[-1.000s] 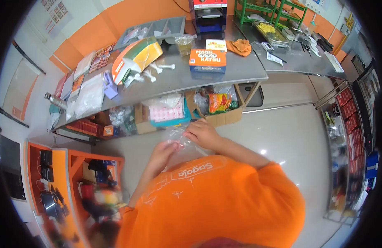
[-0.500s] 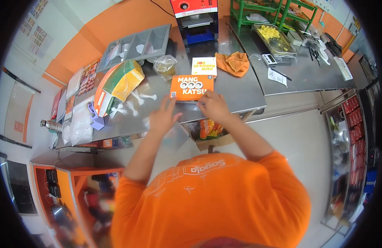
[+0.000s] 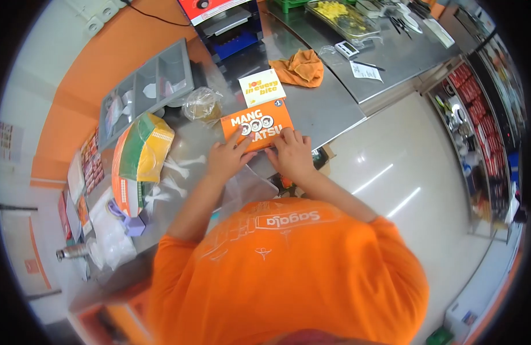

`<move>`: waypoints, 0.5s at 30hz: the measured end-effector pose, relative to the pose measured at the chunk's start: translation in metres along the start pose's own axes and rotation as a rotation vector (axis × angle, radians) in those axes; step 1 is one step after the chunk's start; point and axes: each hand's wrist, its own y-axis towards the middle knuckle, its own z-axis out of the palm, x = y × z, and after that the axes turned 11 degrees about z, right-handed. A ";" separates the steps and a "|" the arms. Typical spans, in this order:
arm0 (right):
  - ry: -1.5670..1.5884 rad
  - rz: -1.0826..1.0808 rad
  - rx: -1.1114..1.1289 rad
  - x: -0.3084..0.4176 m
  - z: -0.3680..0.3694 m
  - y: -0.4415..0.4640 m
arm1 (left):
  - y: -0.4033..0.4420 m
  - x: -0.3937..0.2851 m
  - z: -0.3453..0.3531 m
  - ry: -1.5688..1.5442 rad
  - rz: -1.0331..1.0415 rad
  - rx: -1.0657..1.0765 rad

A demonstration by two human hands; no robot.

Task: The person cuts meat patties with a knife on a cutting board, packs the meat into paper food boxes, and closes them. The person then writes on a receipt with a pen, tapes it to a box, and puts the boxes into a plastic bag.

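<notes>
An orange cardboard food box (image 3: 258,122) printed "MANG KATSU" lies on the steel table, its white panel (image 3: 262,87) reading "joy in every bite" at the back. My left hand (image 3: 226,156) has its fingers over the front left of the box top, thumb at the front edge. At the front right corner, my right hand (image 3: 291,152) has curled fingers on the top and its thumb at that same edge. Both hands grip the box; its underside is hidden.
Left of the box are a knotted clear bag (image 3: 203,106), a green, yellow and orange plastic pack (image 3: 143,155), a purple tape dispenser (image 3: 134,225) and a grey divided tray (image 3: 188,69). An orange cloth (image 3: 303,69) lies behind right. A machine (image 3: 224,26) stands at the back.
My left hand has come down from the air onto the box's front left. My right hand stays at its front right. The view has turned, so the table appears tilted.
</notes>
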 end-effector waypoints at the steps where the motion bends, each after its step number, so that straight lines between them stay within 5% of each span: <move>1: -0.015 0.018 -0.002 0.002 0.003 -0.002 | -0.001 0.000 0.001 -0.007 -0.013 0.011; 9: 0.229 0.458 -0.049 0.021 0.027 -0.014 | -0.003 0.004 0.005 -0.078 -0.017 -0.044; 13: 0.278 0.446 -0.071 0.015 0.036 -0.010 | -0.003 0.003 0.005 -0.080 -0.029 -0.022; 15: 0.248 0.125 -0.169 0.004 0.038 -0.004 | -0.004 0.004 0.006 -0.090 -0.047 0.007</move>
